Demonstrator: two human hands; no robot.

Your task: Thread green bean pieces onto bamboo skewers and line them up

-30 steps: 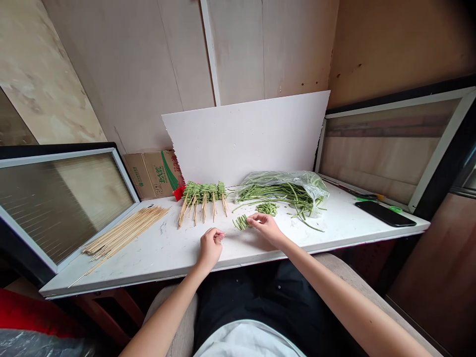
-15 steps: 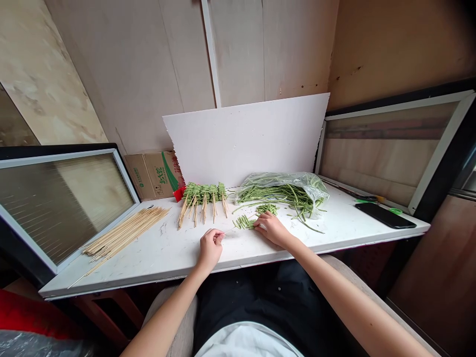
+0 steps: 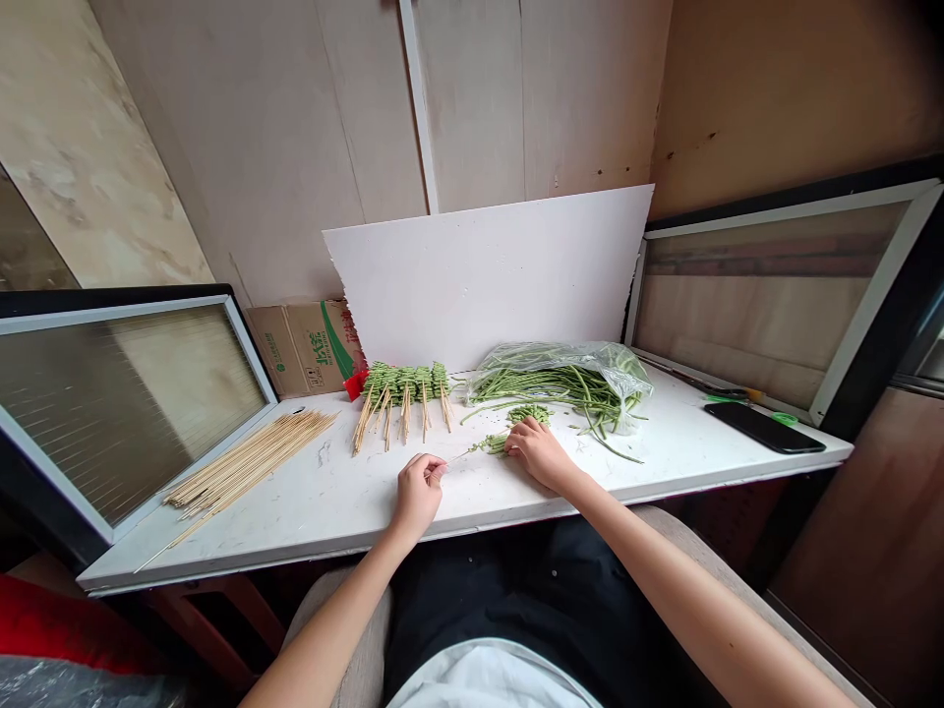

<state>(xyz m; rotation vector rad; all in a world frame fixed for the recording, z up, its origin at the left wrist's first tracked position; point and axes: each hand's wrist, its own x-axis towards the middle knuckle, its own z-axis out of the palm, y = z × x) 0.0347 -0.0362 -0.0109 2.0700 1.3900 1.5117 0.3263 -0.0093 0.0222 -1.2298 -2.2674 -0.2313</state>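
My left hand (image 3: 419, 492) is closed in a pinch on the end of a thin bamboo skewer (image 3: 461, 455), which points right. Short green bean pieces (image 3: 488, 444) are threaded along the skewer's far part. My right hand (image 3: 538, 452) has its fingers curled at those threaded pieces; its fingertips are partly hidden. Just behind it lies a small heap of cut bean pieces (image 3: 529, 414). Finished-looking bean skewers (image 3: 405, 383) are stacked farther back on the left, their bare stick ends toward me.
Long green beans (image 3: 546, 382) lie in a clear plastic bag at the back. Loose bamboo skewers (image 3: 251, 462) are spread at left. A black phone (image 3: 763, 427) rests at right on the white table (image 3: 317, 526). Behind stand a cardboard box (image 3: 295, 344) and a white board (image 3: 487, 280).
The threaded bean pieces have turned, from showing side by side as a flat row to a narrower, edge-on look. Both hands stay nearly in place.
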